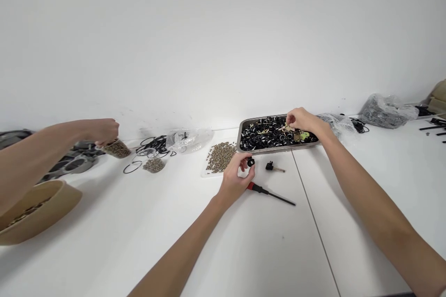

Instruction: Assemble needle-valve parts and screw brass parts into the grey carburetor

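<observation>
My left hand (236, 177) rests on the white table and pinches a small black ring (251, 162) between thumb and fingertips. My right hand (302, 121) reaches into a metal tray (240, 138) filled with black rings and grips a small tan piece among them. A small black part with a brass pin (272, 167) lies just in front of the tray. A red-and-black screwdriver (270, 193) lies beside my left hand.
A pile of small brass pieces (220, 156) sits left of the tray. Another person's hand (101, 131) at far left holds a cup of brass pieces (117, 149). Black O-rings (153, 146), plastic bags (385, 110) and a tan container (38, 209) lie around.
</observation>
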Demonstrator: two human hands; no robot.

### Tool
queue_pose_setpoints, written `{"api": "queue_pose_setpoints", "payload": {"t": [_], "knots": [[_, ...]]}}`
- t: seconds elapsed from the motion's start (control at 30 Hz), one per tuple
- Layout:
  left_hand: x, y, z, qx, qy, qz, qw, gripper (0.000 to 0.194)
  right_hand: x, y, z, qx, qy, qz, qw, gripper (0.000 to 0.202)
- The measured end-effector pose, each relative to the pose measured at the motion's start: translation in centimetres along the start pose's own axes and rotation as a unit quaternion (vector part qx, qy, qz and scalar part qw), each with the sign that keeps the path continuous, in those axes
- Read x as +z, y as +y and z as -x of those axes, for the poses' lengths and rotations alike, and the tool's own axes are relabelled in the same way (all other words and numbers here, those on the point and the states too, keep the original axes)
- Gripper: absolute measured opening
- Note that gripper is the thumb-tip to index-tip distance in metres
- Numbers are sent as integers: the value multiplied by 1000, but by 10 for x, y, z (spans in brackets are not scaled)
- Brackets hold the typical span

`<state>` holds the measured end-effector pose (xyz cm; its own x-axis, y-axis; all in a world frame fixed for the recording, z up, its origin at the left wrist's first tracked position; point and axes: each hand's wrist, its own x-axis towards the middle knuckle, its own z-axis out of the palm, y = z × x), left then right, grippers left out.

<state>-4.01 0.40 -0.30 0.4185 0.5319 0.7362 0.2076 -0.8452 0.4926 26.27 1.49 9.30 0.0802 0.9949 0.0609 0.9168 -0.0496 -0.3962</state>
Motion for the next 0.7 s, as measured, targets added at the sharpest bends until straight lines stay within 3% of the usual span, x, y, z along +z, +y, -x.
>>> {"api": "queue_pose_setpoints", "payload": {"t": [0.23, 0.4, 0.53, 0.7], "knots": [[1, -1, 3, -24, -2, -17, 1000, 24, -22, -44, 15, -93, 47, -69, 992, 15], [1, -1, 3, -45, -12, -6, 999, 24, -27, -88, 35, -158, -11, -165, 974, 11], [2, -1, 4, -64, -38, -7, 997, 27, -18, -111, 44, -197, -73, -217, 953, 10], [2, -2, 5, -80, -49, -2, 996, 26, 8, -123, 41, -227, -128, -179, 949, 9]]}}
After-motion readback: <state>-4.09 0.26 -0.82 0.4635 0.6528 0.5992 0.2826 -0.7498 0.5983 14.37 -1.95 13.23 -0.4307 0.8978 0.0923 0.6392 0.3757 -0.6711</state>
